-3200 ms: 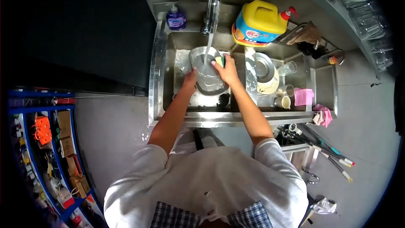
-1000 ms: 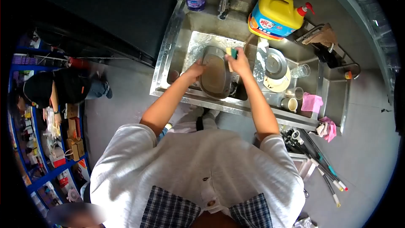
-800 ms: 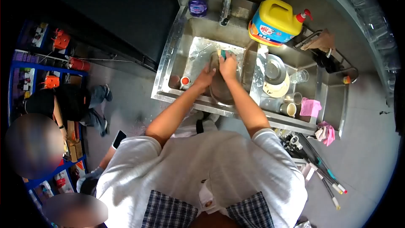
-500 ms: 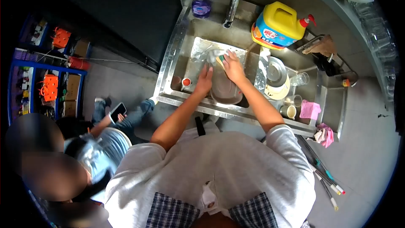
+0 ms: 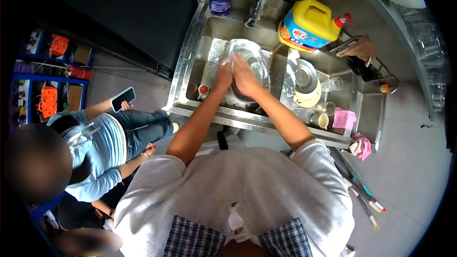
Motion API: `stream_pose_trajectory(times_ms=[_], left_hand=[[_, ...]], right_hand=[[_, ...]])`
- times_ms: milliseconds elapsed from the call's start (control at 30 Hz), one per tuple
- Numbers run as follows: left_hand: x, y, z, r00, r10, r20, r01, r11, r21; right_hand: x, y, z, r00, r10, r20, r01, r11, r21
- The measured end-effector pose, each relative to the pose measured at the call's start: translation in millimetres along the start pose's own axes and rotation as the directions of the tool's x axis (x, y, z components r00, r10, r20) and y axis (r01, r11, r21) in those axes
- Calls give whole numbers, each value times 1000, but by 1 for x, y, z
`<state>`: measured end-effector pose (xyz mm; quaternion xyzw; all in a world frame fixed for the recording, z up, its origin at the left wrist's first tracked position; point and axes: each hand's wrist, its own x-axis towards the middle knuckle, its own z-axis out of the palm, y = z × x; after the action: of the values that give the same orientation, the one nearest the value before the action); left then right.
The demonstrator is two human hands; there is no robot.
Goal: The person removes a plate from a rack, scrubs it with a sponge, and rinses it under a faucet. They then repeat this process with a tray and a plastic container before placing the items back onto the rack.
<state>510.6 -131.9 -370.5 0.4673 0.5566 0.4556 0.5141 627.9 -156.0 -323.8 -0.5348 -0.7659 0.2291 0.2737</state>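
A shiny, soapy dish [image 5: 259,62] with a rounded rim lies or is held at a tilt over the left sink basin [image 5: 197,59]. My left hand [image 5: 223,75] is at its left side, the fingers blurred and partly overlapped. My right hand [image 5: 244,76] is against my left hand, over the dish's near part, with its fingers pointing away from me. Suds cover the dish's surface. No sponge shows, and what either hand grips is hidden by blur. Left of my hands, a small cup with red inside [image 5: 203,89] sits in the basin.
Plates [image 5: 307,99], glasses [image 5: 333,84], a cup [image 5: 322,121] and a pink cloth [image 5: 344,118] are in the right basin. Behind stand a faucet [image 5: 257,7], purple soap bottle [image 5: 220,4] and yellow jug [image 5: 309,24]. A person [image 5: 102,135] with a phone is at left.
My hands have come together, and the sponge seen in my right hand is out of sight. The dish appears raised and more tilted. The person at left has shifted, phone moved up.
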Motion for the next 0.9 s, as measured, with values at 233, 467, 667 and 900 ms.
stream_pose_trajectory(times_ms=[233,467,667,900], left_hand=[[-5,24,-14,981,-184,59,163,951,264],[34,-25,-40,991,-119,54,121,992,-24],[45,17,-32,994,-89,67,99,983,-157],[57,24,-42,958,-279,74,288,929,-233]], right_hand=[[24,39,13,995,-16,-98,-3,981,-196],[11,12,-36,982,-12,189,110,849,-516],[12,22,-55,968,-22,252,134,889,-438],[-10,-56,-7,974,-114,195,155,965,-214]])
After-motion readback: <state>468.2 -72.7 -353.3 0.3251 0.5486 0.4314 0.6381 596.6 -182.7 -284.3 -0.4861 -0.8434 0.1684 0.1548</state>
